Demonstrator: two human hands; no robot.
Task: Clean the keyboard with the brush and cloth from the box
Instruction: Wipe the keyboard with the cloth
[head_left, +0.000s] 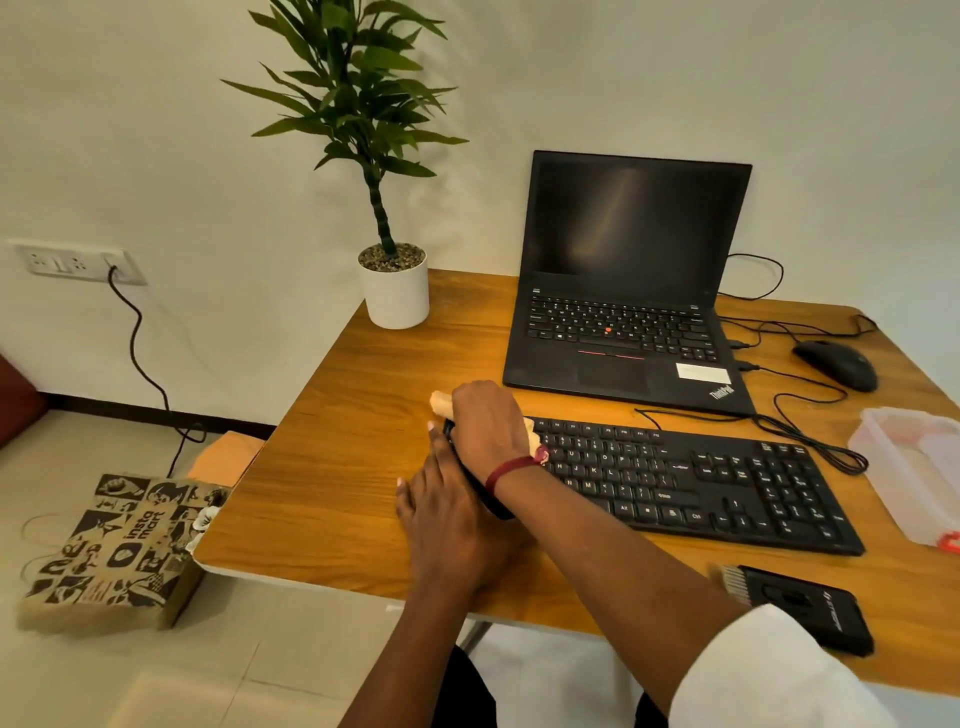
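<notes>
Your right hand (488, 421) presses on the left end of the keyboard (701, 483), its grip closed around the cloth (441, 402). Your left hand (447, 514) lies against this end with straight fingers, its grip holding nothing. The brush (730, 584) lies on the counter (337, 441), near the front edge.

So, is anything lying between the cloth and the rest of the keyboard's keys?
Nothing visible: the right hand holds the cloth at the left end of the keyboard, and the rest of it lies bare.
</notes>
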